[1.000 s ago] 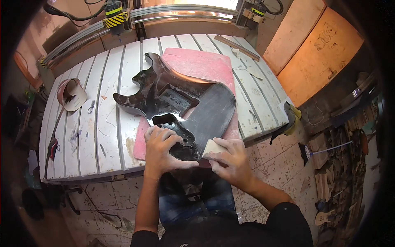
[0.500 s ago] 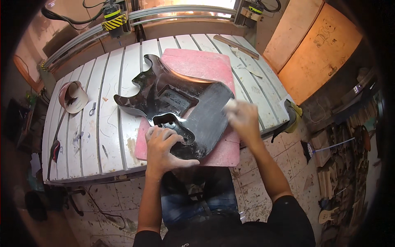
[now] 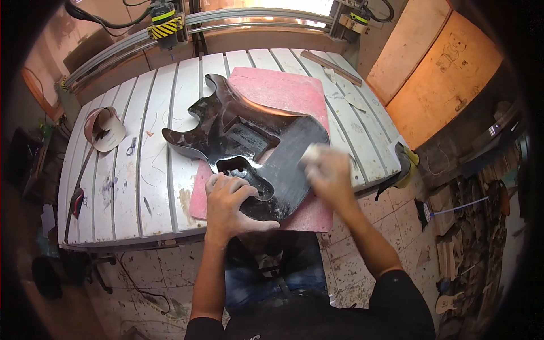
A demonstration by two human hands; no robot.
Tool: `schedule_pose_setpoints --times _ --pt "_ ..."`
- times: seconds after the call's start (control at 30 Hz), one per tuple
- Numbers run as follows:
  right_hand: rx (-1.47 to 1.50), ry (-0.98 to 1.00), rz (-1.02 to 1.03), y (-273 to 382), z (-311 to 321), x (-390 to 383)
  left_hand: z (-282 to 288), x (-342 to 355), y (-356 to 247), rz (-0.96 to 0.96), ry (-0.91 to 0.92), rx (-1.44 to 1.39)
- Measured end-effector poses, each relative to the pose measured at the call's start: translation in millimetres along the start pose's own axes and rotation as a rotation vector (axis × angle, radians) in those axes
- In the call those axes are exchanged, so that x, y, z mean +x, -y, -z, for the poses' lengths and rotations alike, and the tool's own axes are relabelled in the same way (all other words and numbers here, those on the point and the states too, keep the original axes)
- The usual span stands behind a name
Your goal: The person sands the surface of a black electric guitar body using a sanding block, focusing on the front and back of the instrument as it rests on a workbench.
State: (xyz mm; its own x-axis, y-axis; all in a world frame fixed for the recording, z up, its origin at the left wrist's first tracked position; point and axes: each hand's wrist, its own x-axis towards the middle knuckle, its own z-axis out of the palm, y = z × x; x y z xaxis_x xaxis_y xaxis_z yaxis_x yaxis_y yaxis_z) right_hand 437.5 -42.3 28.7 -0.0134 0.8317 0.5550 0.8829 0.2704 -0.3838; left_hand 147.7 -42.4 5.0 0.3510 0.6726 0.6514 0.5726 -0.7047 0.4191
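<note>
A glossy black electric guitar body (image 3: 226, 133) lies on a pink foam sheet (image 3: 277, 85), its routed cavities facing up. Across its right part the gloss gives way to a dull, grey, dusty patch. My left hand (image 3: 229, 207), dusted white, grips the near left edge, with curled fingers by the lower cavity and the thumb out along the near rim. On the dull patch, near the right edge, my right hand (image 3: 328, 173) presses a small pale sanding pad (image 3: 311, 152). That hand is blurred by motion, and the fingers cover most of the pad.
The white slatted table (image 3: 153, 192) bears a curled sandpaper strip (image 3: 105, 129) at left and a wooden stick (image 3: 331, 67) at the far right. Machine rails (image 3: 255, 20) run behind. A dark cloth (image 3: 401, 164) hangs at the right corner. Wooden pieces (image 3: 453, 249) are stacked at right.
My right hand with the pad has moved a little left and nearer over the dull patch. My left hand keeps its place on the guitar body; the whole view has shifted slightly.
</note>
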Motion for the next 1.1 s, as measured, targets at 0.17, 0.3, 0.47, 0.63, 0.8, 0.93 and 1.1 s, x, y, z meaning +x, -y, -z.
schedule_pose_setpoints --times 0.17,0.3,0.47,0.63,0.8,0.93,1.1 --pt "0.058 0.039 0.279 1.5 -5.5 -6.5 2.4 -1.6 0.5 0.007 0.017 0.002" --pt "-0.059 -0.088 -0.114 -33.7 -1.3 23.4 -3.6 3.2 -3.1 0.009 -0.005 -0.023" --pt "0.093 0.068 0.214 47.9 3.1 -31.6 2.8 -2.1 -0.6 0.027 0.001 -0.008" --pt "-0.080 -0.044 0.022 -22.8 -8.0 30.5 -0.5 -0.4 -0.3 0.029 0.019 0.000" --pt "0.101 0.041 0.269 51.4 -7.1 -21.4 3.9 -5.4 1.5 0.051 0.025 -0.011" --pt "0.095 0.090 0.162 -2.4 -14.5 23.1 3.8 -5.5 -0.8 0.060 0.051 -0.007" --pt "-0.009 0.049 0.049 -5.4 -23.1 27.6 1.1 -1.5 -1.0 0.034 0.006 -0.019"
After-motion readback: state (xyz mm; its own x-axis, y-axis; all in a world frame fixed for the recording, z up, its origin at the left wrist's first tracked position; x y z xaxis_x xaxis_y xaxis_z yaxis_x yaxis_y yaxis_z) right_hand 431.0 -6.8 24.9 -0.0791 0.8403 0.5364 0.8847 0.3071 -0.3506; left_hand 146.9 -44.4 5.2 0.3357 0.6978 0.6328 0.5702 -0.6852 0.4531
